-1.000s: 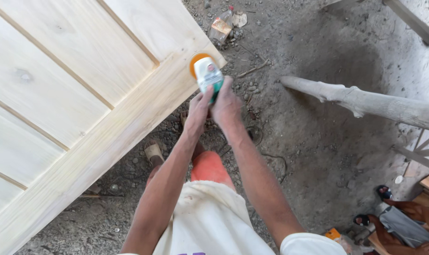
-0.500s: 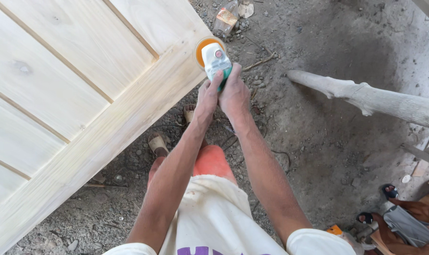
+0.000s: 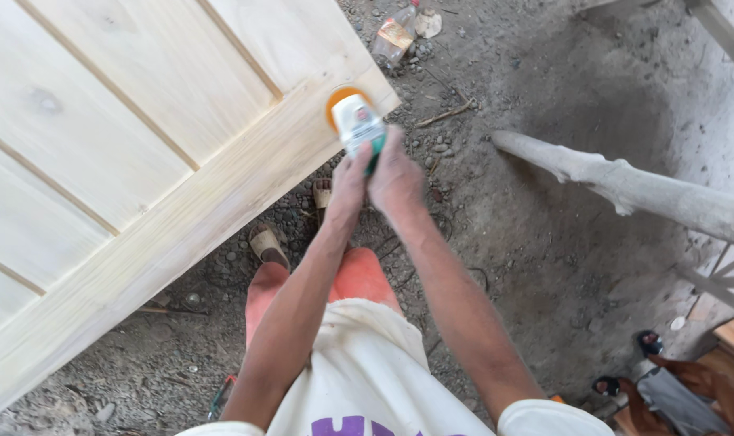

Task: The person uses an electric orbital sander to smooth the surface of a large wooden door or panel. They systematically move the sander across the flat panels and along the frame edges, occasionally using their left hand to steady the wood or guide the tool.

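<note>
One squeeze bottle (image 3: 357, 123), white body with green label and an orange cap end, held out over the near corner of the wooden door panel (image 3: 140, 153). Orange end points far, sits just over the panel's corner edge; whether it touches the wood, cannot tell. Two hands on it. Left hand (image 3: 349, 182) wrapped around the bottle's near end from the left, fingers curled shut on it. Right hand (image 3: 395, 176) wrapped from the right, also curled shut on the bottle, knuckles up. Both hands touching each other, slightly motion-blurred. Two bare forearms run from the hands back to the near edge.

One door panel, pale unfinished wood, fills the left and far-left, lying tilted across the view, with raised strips dividing it into boards. Its corner is right under the bottle.

Below the arms: one white shirt (image 3: 367, 379) with purple print, orange shorts (image 3: 334, 278). Two sandalled feet on the dirt floor (image 3: 536, 242), one sandal (image 3: 268, 245) left, one (image 3: 323, 192) just below the hands.

Far, past the panel corner: one crushed plastic bottle (image 3: 393, 36) on the dirt. Right: one rough grey log (image 3: 625, 187) running across. Near-right corner: another person's feet in dark sandals (image 3: 649, 343).
</note>
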